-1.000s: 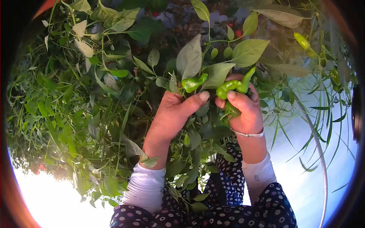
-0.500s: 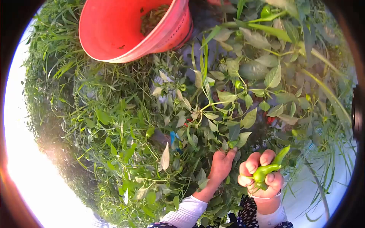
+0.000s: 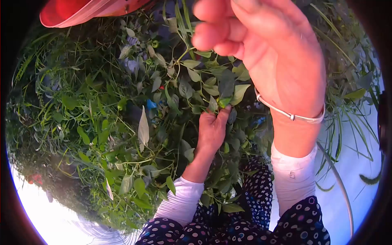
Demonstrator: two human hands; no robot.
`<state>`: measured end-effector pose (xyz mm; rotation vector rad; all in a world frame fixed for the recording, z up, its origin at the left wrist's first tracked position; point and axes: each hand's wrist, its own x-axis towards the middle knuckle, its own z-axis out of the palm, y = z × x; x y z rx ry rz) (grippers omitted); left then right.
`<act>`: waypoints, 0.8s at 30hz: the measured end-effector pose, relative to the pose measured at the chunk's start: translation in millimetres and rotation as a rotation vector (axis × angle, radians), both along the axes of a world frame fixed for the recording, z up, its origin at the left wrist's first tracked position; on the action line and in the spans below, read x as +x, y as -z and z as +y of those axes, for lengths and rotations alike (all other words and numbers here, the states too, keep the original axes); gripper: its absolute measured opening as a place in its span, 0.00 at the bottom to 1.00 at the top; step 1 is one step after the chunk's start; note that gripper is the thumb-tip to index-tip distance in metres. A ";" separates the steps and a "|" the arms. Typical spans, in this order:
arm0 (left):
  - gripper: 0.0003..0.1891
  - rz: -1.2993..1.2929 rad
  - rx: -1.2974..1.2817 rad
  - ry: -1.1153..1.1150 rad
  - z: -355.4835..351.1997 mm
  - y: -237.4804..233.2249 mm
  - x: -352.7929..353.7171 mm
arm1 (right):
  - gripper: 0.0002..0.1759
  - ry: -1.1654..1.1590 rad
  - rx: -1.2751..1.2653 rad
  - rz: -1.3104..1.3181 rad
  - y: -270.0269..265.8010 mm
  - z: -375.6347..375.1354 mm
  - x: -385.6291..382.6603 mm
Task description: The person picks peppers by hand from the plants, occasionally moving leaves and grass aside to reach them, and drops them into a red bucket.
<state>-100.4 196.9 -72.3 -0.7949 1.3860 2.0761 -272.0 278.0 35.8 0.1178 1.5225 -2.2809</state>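
Observation:
My left hand (image 3: pixel 212 127) is low among the leaves of a pepper plant (image 3: pixel 210 87). Its thumb and fingers are closed on a small green pepper (image 3: pixel 224 102), partly covered by leaves. Close to the camera, my right hand (image 3: pixel 281 57) is raised with its palm showing and its fingers loosely bent and apart. No pepper shows in its visible part, though the top of the hand runs out of the frame. A thin pale bracelet (image 3: pixel 292 116) circles the right wrist. White sleeves cover both forearms.
At the upper left a red bucket (image 3: pixel 77 14) is cut off by the frame's edge. Dense grass and weeds (image 3: pixel 73 98) spread across the left. A thin hose-like line (image 3: pixel 341 183) runs down the right over a pale ground sheet (image 3: pixel 328 220). Dark dotted clothing (image 3: pixel 257 192) shows below.
My right hand has risen towards the camera, and the green peppers it held are no longer visible. My left hand keeps its grip among the leaves. The view has shifted, moving the bucket up and left.

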 end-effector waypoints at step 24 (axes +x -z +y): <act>0.13 -0.403 0.319 0.035 5.9 6.3 4.6 | 0.05 -0.343 1.147 0.434 154.0 145.2 133.0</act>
